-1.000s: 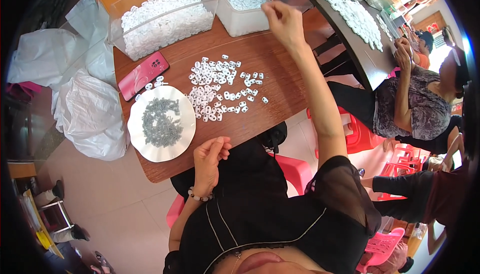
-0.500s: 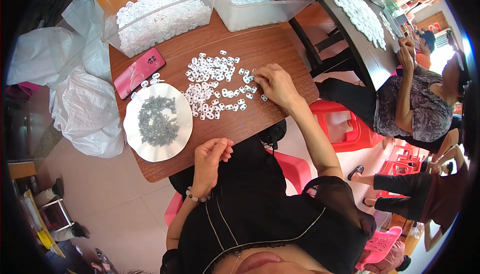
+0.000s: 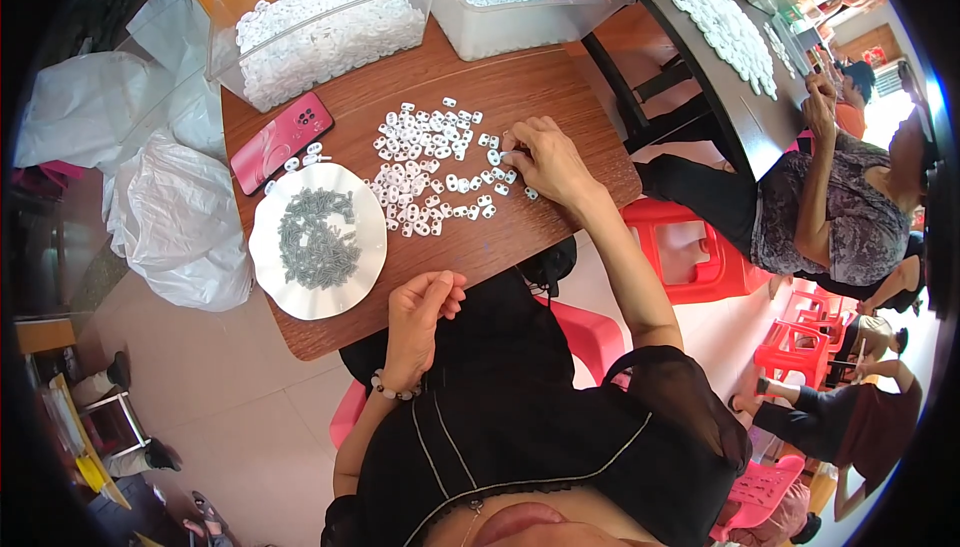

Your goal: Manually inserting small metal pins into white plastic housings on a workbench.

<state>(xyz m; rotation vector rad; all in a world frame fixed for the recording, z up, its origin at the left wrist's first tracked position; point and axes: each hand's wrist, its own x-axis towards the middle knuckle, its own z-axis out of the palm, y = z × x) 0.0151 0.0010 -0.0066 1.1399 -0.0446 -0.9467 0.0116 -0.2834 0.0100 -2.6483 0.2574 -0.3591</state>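
My right hand (image 3: 548,161) is over the right side of the brown table, its fingers bent down and pinched together at the edge of the white pieces. Whatever is between those fingertips is hidden. Small white oval plastic pieces (image 3: 403,183), each with two dark holes, lie loosely spread left of that hand. By the table's near edge, my left hand (image 3: 424,309) is closed, thumb pressed against the curled fingers; what they hold, if anything, cannot be made out. A white wavy-rimmed plate (image 3: 364,209) bears a heap of small grey pins (image 3: 315,237).
A pink phone (image 3: 283,142) lies left of the pieces. Two clear bins, the left bin (image 3: 325,37) and the right bin (image 3: 500,37), hold white parts at the back. A dark table (image 3: 715,82) stands at right, with a seated person (image 3: 835,202) beside it.
My right hand has shifted slightly left, its fingertips closer to the white pieces. My left hand stays closed in nearly the same place. At far right, a person's legs have moved.
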